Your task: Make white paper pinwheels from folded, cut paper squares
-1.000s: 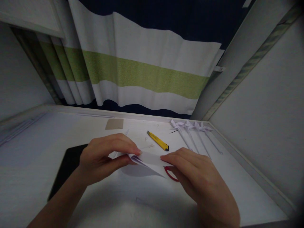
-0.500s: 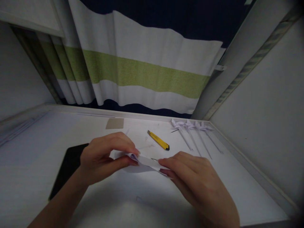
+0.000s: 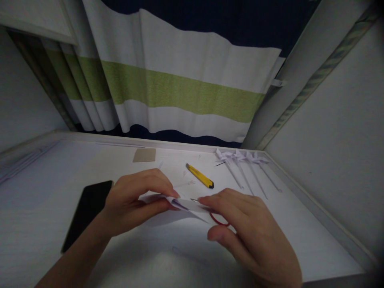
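Observation:
My left hand [image 3: 138, 200] pinches a folded sheet of white paper [image 3: 192, 207] between thumb and fingers, at a curled fold. The thumb of my right hand [image 3: 243, 228] is spread away from its fingers, whose tips rest at the paper's right end. Between that thumb and the fingers shows a red loop [image 3: 220, 220], like a scissors handle. A thin dark tip pokes out near my right fingertips; whether it belongs to the loop is hidden. Beyond the hands lies a yellow box cutter [image 3: 200, 176] with its blade end toward the upper left.
A black phone [image 3: 87, 214] lies left of my left forearm. At the back are a tan card square [image 3: 144, 155] and, farther right, several folded white paper pinwheels [image 3: 240, 157] on thin sticks. Paper strips [image 3: 27, 162] lie along the left edge. A striped curtain [image 3: 186, 90] hangs behind.
My right thumb has come off the paper and dropped away, exposing the red loop. The paper's right end has opened apart. My left hand keeps its pinch, shifted slightly right.

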Available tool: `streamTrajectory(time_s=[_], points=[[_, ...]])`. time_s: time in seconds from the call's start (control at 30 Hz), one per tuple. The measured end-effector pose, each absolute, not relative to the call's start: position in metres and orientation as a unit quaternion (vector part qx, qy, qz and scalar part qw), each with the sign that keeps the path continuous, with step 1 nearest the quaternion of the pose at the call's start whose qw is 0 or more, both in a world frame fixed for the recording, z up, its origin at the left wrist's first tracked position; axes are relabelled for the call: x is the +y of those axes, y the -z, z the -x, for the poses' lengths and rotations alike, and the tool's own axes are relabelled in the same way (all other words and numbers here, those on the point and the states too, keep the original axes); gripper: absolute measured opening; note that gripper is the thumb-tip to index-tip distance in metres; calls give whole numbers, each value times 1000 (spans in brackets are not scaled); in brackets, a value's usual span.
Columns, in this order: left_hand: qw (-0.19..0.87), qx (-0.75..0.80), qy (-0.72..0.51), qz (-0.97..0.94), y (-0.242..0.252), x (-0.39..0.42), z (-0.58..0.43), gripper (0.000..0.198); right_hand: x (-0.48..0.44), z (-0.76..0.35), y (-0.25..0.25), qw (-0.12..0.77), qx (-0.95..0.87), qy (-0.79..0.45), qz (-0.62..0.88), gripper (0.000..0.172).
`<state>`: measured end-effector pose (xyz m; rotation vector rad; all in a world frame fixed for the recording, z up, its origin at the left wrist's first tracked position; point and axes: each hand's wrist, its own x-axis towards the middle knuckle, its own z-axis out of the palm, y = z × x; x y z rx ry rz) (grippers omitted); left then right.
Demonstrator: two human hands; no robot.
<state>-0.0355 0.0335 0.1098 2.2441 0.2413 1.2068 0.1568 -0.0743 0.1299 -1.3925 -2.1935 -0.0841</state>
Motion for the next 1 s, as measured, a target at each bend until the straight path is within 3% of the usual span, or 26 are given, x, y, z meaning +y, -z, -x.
streamTrajectory(time_s=[0.07,0.2,0.33,0.6,0.7,0.77,0.87,1.0], points=[[290,95,-428,-851,-109,31,32,21,-73,-155,-128,291,-807,25,513,36],[290,108,-397,-864,-108,26,23,20,-67,-150,-121,284,-811,18,510,16],[330,175,-368,-852,-107,25,19,9,-58,-153,-119,317,-806,-1,499,15],[497,233,-94,-831,-106,37,14,17,-27,-193,-127,444,-681,-33,582,14],[526,249,-90,-808,-104,41,17,26,-8,-213,-117,486,-616,-144,603,14],[549,269,-104,-785,-104,44,25,36,4,-223,-105,537,-523,-296,593,12],[584,298,-95,-749,-101,50,43,40,11,-230,-85,522,-490,-383,584,18],[527,377,-94,-756,-93,57,68,32,-6,-221,-58,460,-443,-523,564,24]])
